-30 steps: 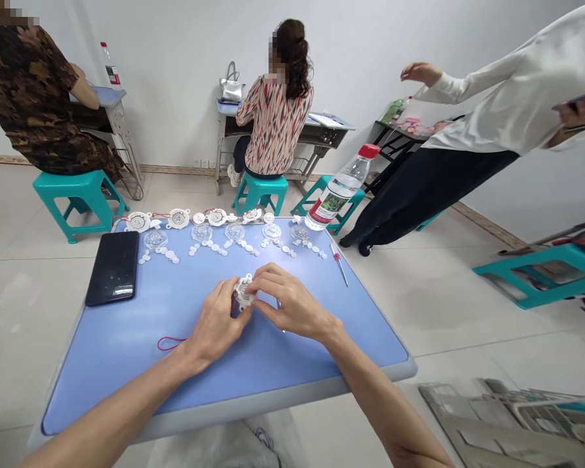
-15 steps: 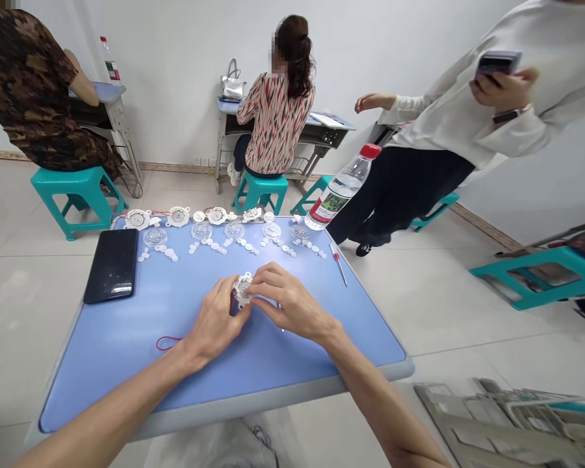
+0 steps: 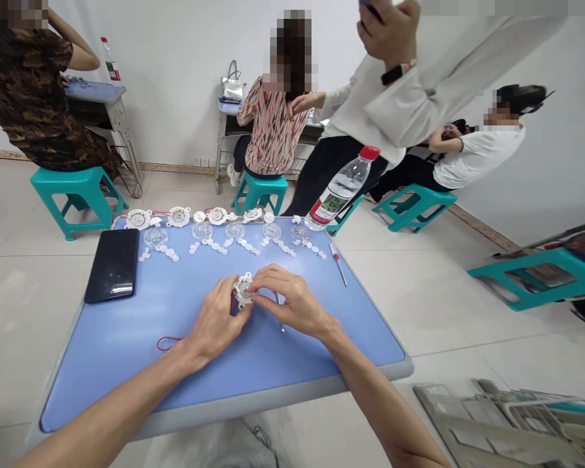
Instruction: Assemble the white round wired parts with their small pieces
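Observation:
Between my hands is a round white plastic piece [image 3: 244, 286] with small ring-shaped ears and a greyish centre. My left hand [image 3: 217, 318] is closed around its left and lower side. A loop of red cord [image 3: 168, 342] lies on the table beside my left wrist. With fingers bent together, my right hand [image 3: 290, 299] touches the face of the piece from the right; anything tiny in its fingertips is hidden. A thin metal rod [image 3: 281, 318] shows beneath my right palm, partly covered.
Along the far edge of the blue table [image 3: 127, 364] lie several white round pieces [image 3: 179, 216], clear discs [image 3: 234, 232] and small white parts. A black phone [image 3: 112, 265] lies left. A water bottle [image 3: 338, 192] and red-capped pen [image 3: 338, 263] are right. A standing person [image 3: 385, 97] is beyond.
My hands and the white piece have barely moved; the right hand has shifted slightly and shows more of the rod. The standing person has moved left, revealing a seated person behind.

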Motion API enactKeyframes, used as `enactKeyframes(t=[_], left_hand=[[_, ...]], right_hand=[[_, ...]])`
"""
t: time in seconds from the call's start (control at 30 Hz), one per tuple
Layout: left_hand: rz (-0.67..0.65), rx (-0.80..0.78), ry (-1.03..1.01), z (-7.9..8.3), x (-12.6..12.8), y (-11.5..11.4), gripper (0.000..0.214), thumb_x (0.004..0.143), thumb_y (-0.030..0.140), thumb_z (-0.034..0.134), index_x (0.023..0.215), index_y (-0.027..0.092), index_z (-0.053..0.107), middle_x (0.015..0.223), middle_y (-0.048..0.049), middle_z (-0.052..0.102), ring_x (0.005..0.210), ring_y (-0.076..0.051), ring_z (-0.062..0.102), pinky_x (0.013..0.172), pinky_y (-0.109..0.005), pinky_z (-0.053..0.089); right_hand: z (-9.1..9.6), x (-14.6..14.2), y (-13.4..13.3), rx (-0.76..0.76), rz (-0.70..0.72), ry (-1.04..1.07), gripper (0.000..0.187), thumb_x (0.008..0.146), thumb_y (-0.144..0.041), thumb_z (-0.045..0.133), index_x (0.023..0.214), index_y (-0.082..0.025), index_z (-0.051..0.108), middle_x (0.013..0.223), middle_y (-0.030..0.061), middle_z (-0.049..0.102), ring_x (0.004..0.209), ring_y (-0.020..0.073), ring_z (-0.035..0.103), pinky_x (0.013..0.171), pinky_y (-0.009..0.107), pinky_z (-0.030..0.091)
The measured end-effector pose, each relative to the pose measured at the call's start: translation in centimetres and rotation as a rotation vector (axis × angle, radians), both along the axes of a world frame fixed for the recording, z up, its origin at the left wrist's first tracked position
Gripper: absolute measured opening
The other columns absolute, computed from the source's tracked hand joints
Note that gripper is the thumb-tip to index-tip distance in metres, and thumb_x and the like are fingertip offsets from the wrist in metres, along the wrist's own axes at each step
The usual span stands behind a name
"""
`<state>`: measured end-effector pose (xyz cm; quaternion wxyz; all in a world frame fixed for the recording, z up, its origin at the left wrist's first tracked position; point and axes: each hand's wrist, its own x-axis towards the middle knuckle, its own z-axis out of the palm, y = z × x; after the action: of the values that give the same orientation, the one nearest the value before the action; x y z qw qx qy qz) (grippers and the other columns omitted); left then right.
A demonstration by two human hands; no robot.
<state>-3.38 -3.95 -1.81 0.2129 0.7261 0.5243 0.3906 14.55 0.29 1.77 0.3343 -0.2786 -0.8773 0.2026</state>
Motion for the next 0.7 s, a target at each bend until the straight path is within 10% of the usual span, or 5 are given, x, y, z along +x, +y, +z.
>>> enactKeyframes(t=[0.7], left_hand=[[0.015,-0.013,-0.039,0.21,-0.23,0.11,0.032,0.083,0.018,0.062,0.114,0.019,0.055,0.092,-0.0020,0.063,0.072,-0.014,0.057,0.069,-0.027,0.048]], right_hand=[[-0.31,0.01,0.84,-0.557,-0.059,0.228,0.012,0.082,-0.030,0.069,0.089,-0.021,0.073,0.091,0.0039,0.072,0.089,0.0192,0.064,0.085,0.033,0.048]])
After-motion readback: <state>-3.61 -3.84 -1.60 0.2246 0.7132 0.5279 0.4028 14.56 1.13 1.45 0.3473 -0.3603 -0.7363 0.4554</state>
